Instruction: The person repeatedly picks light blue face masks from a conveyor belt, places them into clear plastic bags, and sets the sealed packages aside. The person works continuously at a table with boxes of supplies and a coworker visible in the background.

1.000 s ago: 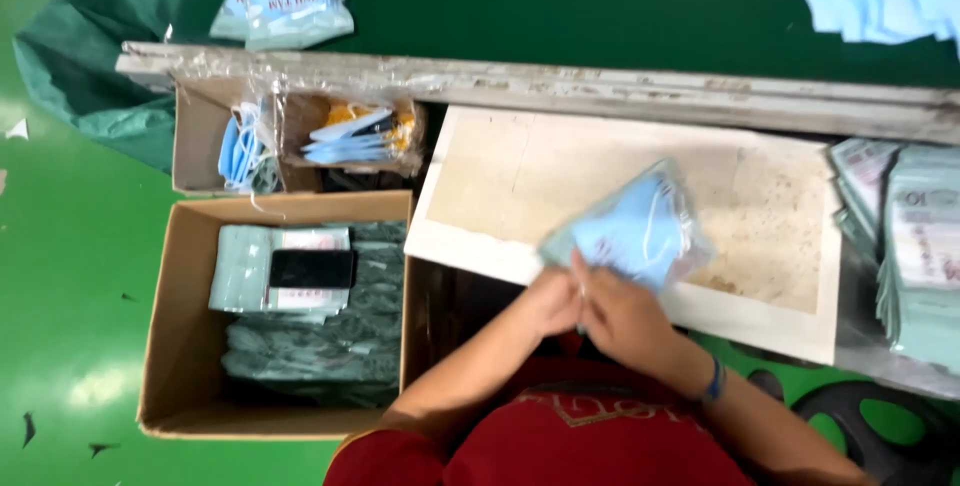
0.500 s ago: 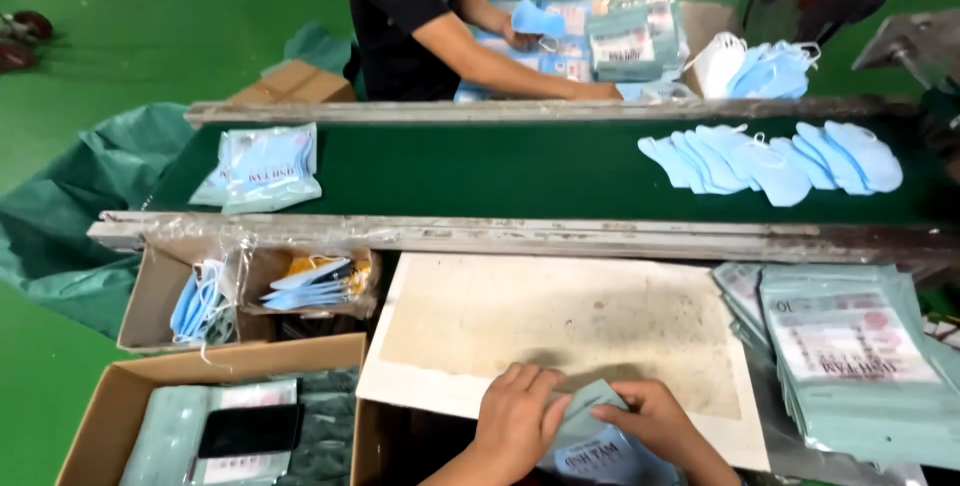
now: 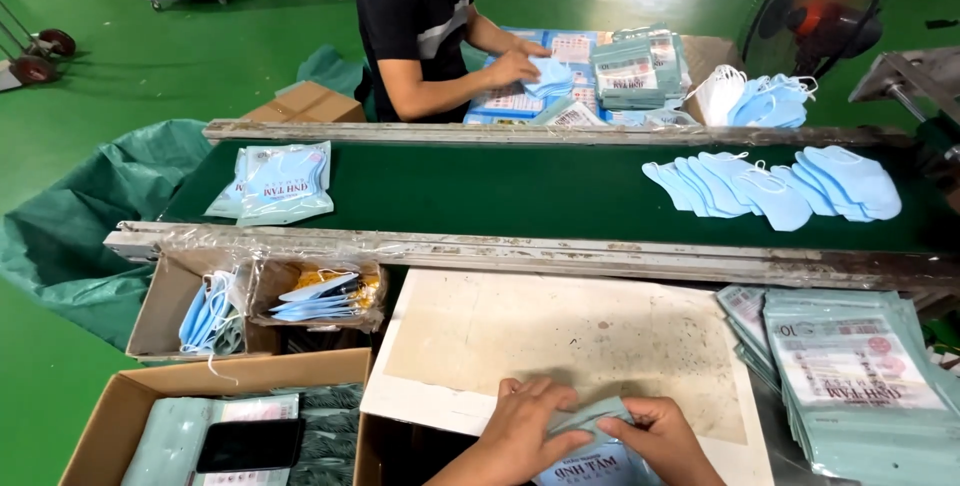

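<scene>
Hands have come lower: my left hand (image 3: 525,426) and right hand (image 3: 655,438) now press the pale blue plastic mask pouch (image 3: 595,446) onto the worn white table (image 3: 560,346), fingers closed on it.

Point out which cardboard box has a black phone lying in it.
The large cardboard box at bottom left; a black phone lies on its packets. The smaller box above holds loose blue masks.

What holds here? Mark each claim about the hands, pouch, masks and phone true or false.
1. Both hands, left hand and right hand, hold the pouch. True.
2. The loose masks lie on the white board. False: they lie on the green belt.
3. A phone lies in the box. True.
4. The pouch stack is left of the hands. False: it is to their right.
5. A sealed pack lies on the belt. True.
</scene>
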